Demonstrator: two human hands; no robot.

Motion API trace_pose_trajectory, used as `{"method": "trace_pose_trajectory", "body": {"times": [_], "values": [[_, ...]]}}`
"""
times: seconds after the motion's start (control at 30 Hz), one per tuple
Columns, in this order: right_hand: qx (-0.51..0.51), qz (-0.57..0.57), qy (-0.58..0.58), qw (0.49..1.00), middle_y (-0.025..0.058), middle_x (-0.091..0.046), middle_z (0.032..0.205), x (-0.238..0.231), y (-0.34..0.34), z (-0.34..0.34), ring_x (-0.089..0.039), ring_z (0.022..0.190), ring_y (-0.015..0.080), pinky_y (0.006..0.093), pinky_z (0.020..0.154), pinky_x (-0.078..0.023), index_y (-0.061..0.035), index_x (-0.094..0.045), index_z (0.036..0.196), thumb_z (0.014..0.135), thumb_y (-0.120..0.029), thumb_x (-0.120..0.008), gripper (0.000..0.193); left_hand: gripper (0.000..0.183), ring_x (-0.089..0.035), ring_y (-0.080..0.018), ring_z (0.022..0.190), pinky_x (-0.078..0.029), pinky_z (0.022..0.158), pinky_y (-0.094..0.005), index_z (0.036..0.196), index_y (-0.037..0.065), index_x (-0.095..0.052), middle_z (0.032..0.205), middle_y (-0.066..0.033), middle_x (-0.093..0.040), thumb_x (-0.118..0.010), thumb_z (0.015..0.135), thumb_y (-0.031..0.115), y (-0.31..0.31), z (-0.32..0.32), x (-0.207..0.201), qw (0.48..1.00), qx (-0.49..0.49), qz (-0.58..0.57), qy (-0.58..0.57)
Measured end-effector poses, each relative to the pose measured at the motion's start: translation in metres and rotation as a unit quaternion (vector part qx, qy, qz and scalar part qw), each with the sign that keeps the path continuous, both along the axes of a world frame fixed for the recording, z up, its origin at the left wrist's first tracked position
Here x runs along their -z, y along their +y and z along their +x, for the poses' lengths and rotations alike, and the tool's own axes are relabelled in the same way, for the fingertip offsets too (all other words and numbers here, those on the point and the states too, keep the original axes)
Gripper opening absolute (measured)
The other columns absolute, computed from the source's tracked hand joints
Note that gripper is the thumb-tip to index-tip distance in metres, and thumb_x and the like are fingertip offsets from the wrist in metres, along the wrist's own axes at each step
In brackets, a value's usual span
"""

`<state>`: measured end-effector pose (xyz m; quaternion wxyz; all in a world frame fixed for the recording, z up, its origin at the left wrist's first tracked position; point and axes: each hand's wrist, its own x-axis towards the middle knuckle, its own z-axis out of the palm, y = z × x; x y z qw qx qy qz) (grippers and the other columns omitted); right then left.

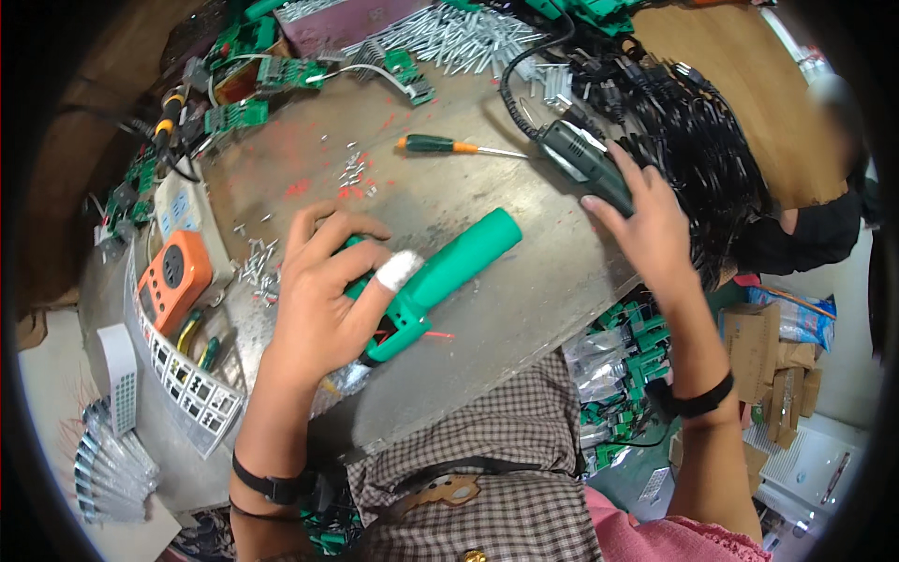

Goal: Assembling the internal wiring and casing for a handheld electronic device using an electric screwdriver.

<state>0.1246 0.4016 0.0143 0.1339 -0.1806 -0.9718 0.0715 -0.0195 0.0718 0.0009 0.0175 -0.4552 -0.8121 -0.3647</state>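
On the metal worktop, my left hand [332,295] is closed round the black-and-green end of a green plastic tool housing [464,258]. Its thumb tip is wrapped in white tape. The tube-shaped handle of the housing points up to the right, and a short red wire [438,335] sticks out by its lower end. My right hand [651,220] grips a dark corded electric screwdriver [579,155] between thumb and fingers; the palm hides its far end. A screwdriver [445,144] with a green and orange handle lies just left of that tool.
Black power cords [688,131] are heaped at the right, beside a pile of metal rods [459,37]. Small screws [354,169] are scattered on the worktop [524,309]. At left stand an orange meter [175,272], a power strip [178,201] and pliers [208,351]. Green circuit boards [239,114] line the back.
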Motion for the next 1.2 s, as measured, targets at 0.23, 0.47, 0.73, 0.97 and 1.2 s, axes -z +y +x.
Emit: {"method": "trace_pose_trajectory", "body": {"times": [0.23,0.47,0.73,0.97,1.2], "values": [[-0.141,-0.81,0.182,0.539,0.0125,-0.057,0.126,-0.043,-0.026,-0.023,-0.062,0.095,0.0234,0.0545,0.093,-0.055,0.0004,-0.045,0.145,0.103,-0.044,-0.039,0.061,0.01,-0.053,-0.0318,0.106,-0.043,0.093,-0.0437,0.089,0.006,-0.075,0.099,-0.0056,-0.067,-0.071,0.086,0.015,-0.001,-0.01,0.006,1.0,0.023,-0.001,-0.003],[-0.157,-0.919,0.287,0.219,0.0012,-0.054,0.094,0.003,-0.054,-0.05,-0.057,0.08,0.0119,0.036,0.087,-0.046,-0.0031,-0.052,0.112,0.092,-0.022,-0.064,0.03,0.01,-0.055,-0.0325,0.101,-0.045,0.09,-0.0433,0.083,0.006,-0.074,0.089,-0.0049,-0.066,-0.074,0.083,0.016,0.002,-0.009,0.006,1.0,0.011,-0.01,0.01],[-0.221,-0.919,0.262,0.194,-0.0023,-0.05,0.076,0.016,-0.057,-0.056,-0.053,0.068,0.0154,0.0366,0.075,-0.043,-0.0088,-0.052,0.096,0.089,-0.036,-0.061,0.029,0.008,-0.056,-0.0304,0.103,-0.044,0.091,-0.0402,0.086,0.007,-0.075,0.09,-0.004,-0.067,-0.071,0.086,0.014,0.001,-0.011,0.003,0.999,0.027,-0.032,-0.004],[-0.171,-0.929,0.275,0.178,-0.0032,-0.053,0.076,0.02,-0.066,-0.047,-0.054,0.068,0.0127,0.0343,0.077,-0.044,-0.0098,-0.055,0.092,0.088,-0.037,-0.063,0.029,0.007,-0.057,-0.0295,0.096,-0.046,0.087,-0.0397,0.087,0.006,-0.076,0.086,-0.0045,-0.066,-0.072,0.083,0.01,0.002,-0.006,0.005,1.0,-0.004,-0.011,0.012],[-0.196,-0.906,0.328,0.181,-0.0027,-0.054,0.078,0.02,-0.072,-0.038,-0.056,0.069,0.0128,0.0345,0.074,-0.045,-0.0107,-0.053,0.093,0.087,-0.036,-0.063,0.027,0.01,-0.059,-0.0282,0.094,-0.047,0.083,-0.0387,0.08,0.005,-0.073,0.082,-0.0053,-0.064,-0.075,0.084,0.014,0.009,-0.005,0.009,0.999,-0.03,0.016,0.026]]}}
